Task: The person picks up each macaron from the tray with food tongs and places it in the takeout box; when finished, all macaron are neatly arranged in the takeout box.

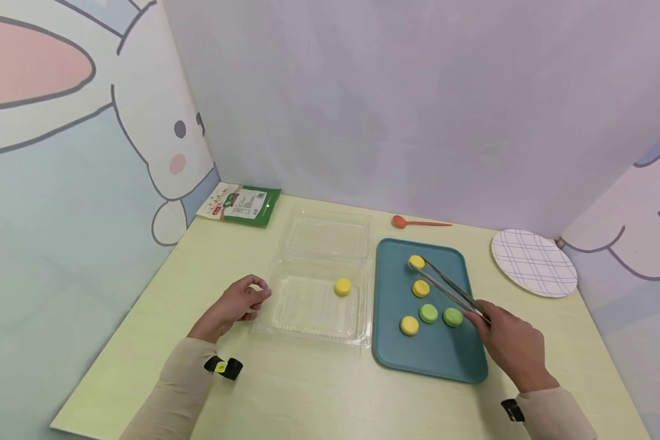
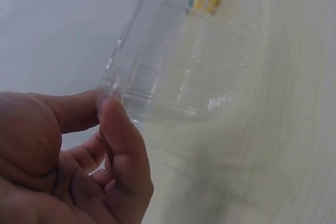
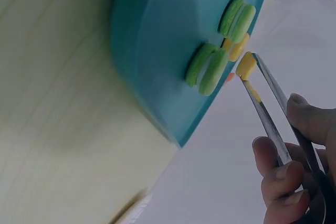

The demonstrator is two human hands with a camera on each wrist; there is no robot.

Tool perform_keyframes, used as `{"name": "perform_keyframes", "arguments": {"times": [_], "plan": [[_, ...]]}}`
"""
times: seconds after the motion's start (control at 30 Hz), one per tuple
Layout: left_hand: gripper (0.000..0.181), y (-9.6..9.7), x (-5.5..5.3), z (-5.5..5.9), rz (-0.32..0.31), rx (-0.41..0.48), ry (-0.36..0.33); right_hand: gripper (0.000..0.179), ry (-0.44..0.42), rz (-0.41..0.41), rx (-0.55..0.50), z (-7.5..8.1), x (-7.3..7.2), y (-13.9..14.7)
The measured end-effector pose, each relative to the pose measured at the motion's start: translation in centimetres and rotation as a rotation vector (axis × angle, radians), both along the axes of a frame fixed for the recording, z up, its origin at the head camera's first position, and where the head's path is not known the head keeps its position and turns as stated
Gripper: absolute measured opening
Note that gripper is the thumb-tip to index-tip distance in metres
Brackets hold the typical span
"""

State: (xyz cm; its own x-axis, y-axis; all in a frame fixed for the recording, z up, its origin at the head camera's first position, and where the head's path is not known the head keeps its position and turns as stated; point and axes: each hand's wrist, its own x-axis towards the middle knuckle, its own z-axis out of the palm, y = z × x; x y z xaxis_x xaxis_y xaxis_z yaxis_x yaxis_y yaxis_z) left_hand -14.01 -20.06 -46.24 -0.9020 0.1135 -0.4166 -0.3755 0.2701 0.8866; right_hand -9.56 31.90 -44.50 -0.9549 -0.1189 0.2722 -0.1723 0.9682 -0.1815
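Observation:
My left hand (image 1: 242, 302) pinches the left rim of a clear plastic clamshell box (image 1: 308, 333) between thumb and forefinger, as the left wrist view shows close up. Its lid (image 1: 327, 235) lies folded back, and one yellow macaron (image 1: 343, 286) sits inside. In my right hand (image 1: 514, 342) are metal tongs (image 1: 451, 293), their tips around a yellow macaron (image 1: 416, 262) at the far part of a teal tray (image 1: 396, 354). Also on the tray are yellow macarons (image 1: 420, 288) and two green ones (image 3: 207, 69), the latter near the tongs' handles in the head view.
Behind the tray lies an orange spoon (image 1: 400, 222). A white plate with checked lines (image 1: 533, 263) is at the right, near the wall. At the back left a green and white packet (image 1: 244, 205) lies by the corner. Walls enclose the table's back and sides.

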Motion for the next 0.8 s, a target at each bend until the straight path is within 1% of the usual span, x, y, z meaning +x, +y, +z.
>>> {"name": "perform_keyframes", "arguments": {"times": [0.2, 0.27, 0.4, 0.7, 0.8], "plan": [[0.021, 0.0, 0.0, 0.0, 0.001, -0.002, 0.0, 0.032, 0.091, 0.041, -0.004, 0.6, 0.2, -0.7], [0.02, 0.0, -0.1, 0.0, 0.001, -0.004, -0.001, 0.034, 0.102, 0.048, -0.009, 0.8, 0.3, -0.9], [0.021, 0.0, -0.1, 0.0, 0.003, -0.007, -0.001, 0.037, 0.095, 0.061, -0.012, 1.3, 0.4, -1.3], [0.022, -0.1, -0.1, -0.2, 0.0, -0.011, 0.001, 0.037, 0.059, 0.083, -0.003, 2.0, 0.4, -1.8], [0.021, 0.0, -0.2, -0.2, 0.002, -0.011, 0.001, 0.037, 0.059, 0.096, -0.001, 2.4, 0.5, -2.2]]}}
